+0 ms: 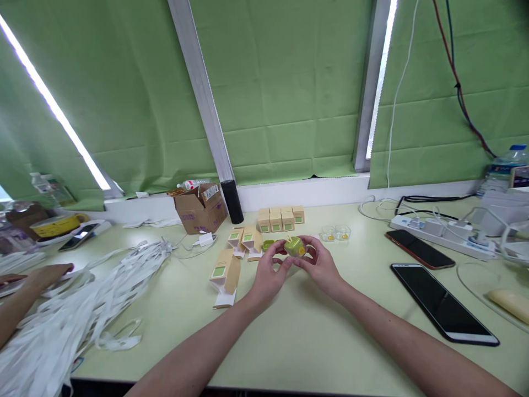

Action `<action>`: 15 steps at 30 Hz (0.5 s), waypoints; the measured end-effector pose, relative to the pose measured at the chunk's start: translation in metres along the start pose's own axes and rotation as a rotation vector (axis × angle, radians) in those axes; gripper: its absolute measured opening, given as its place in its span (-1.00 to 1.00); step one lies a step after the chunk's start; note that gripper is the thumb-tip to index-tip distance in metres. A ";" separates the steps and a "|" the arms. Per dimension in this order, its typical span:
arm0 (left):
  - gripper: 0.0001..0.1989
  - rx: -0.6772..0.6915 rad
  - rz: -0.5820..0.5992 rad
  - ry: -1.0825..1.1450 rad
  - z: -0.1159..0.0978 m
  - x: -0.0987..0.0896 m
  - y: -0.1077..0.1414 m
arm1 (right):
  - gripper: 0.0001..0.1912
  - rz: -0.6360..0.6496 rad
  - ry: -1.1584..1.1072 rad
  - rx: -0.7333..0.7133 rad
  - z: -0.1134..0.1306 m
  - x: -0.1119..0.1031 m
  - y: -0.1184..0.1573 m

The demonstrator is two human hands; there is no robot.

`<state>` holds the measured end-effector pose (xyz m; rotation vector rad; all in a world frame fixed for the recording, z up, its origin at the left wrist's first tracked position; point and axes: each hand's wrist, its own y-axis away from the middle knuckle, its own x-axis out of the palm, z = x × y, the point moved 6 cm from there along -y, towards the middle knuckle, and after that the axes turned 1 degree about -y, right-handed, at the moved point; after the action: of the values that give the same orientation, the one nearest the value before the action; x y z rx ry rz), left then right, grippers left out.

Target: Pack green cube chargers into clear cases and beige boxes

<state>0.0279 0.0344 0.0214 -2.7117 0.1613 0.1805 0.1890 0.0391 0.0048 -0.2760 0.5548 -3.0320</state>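
at the far left, a co-worker's hand [53,273] is seen beside a heap of flat white strips [103,292]. further right, an opened brown cardboard carton [200,215] is placed near the wall, with an upright black cylinder [232,203] beside it. nearer, three small tan paper boxes with green square labels [227,270] are stood with white flaps out. a small shiny green cube-shaped object with a yellow round mark [295,246] is gripped above the pale table [289,342], between the fingertips of the left hand [268,275] and the right hand [326,270]. beyond them, similar tan boxes [276,219] are grouped. to the right, two clear cups with yellow spots [335,234] are set, then two dark-screened phones [444,303].
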 end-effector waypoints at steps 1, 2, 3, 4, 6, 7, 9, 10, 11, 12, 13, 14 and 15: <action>-0.47 -0.004 0.008 0.018 0.000 0.001 0.000 | -0.42 -0.004 0.058 -0.038 0.001 0.000 0.001; -0.48 -0.009 0.018 0.045 -0.001 0.002 0.000 | -0.45 0.002 0.112 -0.071 0.003 0.002 0.002; -0.49 -0.016 0.027 0.082 -0.001 0.003 0.000 | -0.47 0.015 0.158 -0.101 0.004 0.003 0.004; -0.49 -0.024 0.033 0.125 -0.001 0.004 0.000 | -0.49 0.029 0.196 -0.128 0.005 0.004 0.005; -0.48 -0.045 0.043 0.216 0.000 0.005 -0.001 | -0.50 0.050 0.235 -0.169 0.006 0.006 0.007; -0.47 -0.052 0.048 0.256 0.001 0.005 -0.002 | -0.48 0.057 0.237 -0.178 0.006 0.006 0.007; -0.46 -0.056 0.059 0.312 0.004 0.005 -0.004 | -0.38 0.063 0.224 -0.169 0.005 0.005 0.007; -0.45 -0.055 0.062 0.327 0.005 0.005 -0.005 | -0.34 0.068 0.219 -0.161 0.004 0.004 0.006; -0.45 -0.057 0.063 0.333 0.007 0.004 -0.006 | -0.31 0.074 0.220 -0.157 0.005 0.004 0.006; -0.44 -0.059 0.061 0.333 0.008 0.003 -0.006 | -0.30 0.079 0.228 -0.160 0.006 0.003 0.006; -0.44 -0.062 0.059 0.327 0.010 0.002 -0.007 | -0.32 0.082 0.240 -0.173 0.008 0.003 0.007; -0.44 -0.064 0.058 0.312 0.011 0.002 -0.007 | -0.34 0.087 0.256 -0.193 0.011 0.004 0.007; -0.45 -0.061 0.058 0.290 0.012 0.001 -0.007 | -0.38 0.098 0.276 -0.218 0.015 0.004 0.008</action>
<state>0.0288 0.0455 0.0128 -2.7830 0.3237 -0.1963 0.1874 0.0259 0.0162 0.1625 0.8899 -2.9316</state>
